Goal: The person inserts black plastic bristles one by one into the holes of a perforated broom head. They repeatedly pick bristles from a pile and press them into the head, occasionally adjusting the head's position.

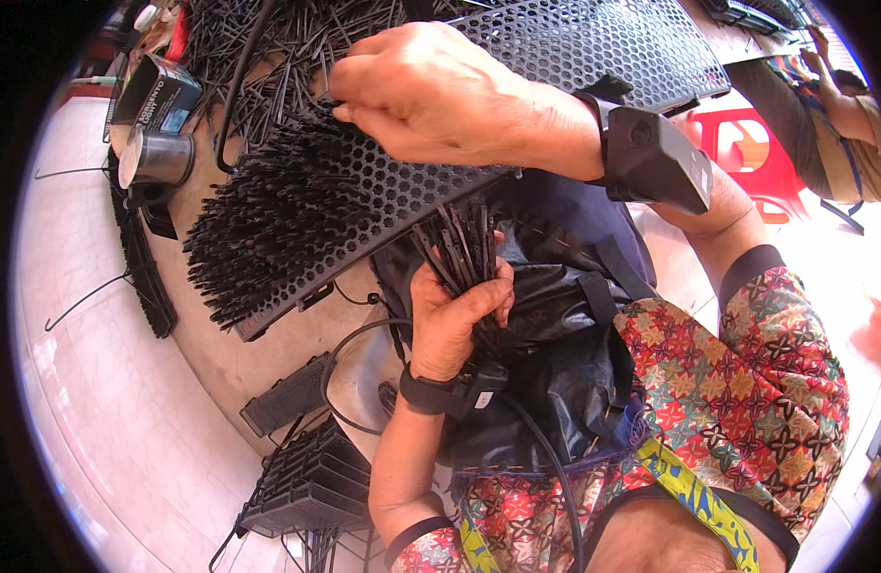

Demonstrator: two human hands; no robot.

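1. From my head view, my left hand (pixel 459 301) is wrapped around a bunch of thin black sticks (pixel 456 250), thumb across the front. The bunch is just below the edge of a black board full of holes (pixel 593 57).
2. My right hand (pixel 431 95) is over the board. Its fingers are bent and the tips are close together, beside the standing sticks (pixel 278 191). I cannot tell if they pinch a stick.
3. I think the filling is only part done. The left end of the board is packed with sticks. The middle and the far right end show bare holes, so lots looks left to fill.
4. Loose sticks (pixel 259 48) lie in a messy heap behind the board.
5. The sticks look thin, stiff and dull, and bunched up they look like a rough brush. The board is flat and long, with small holes in neat rows.
6. My black apron (pixel 555 353) is shiny and crinkly. A round metal cup (pixel 163 156) looks smooth, near the filled end.
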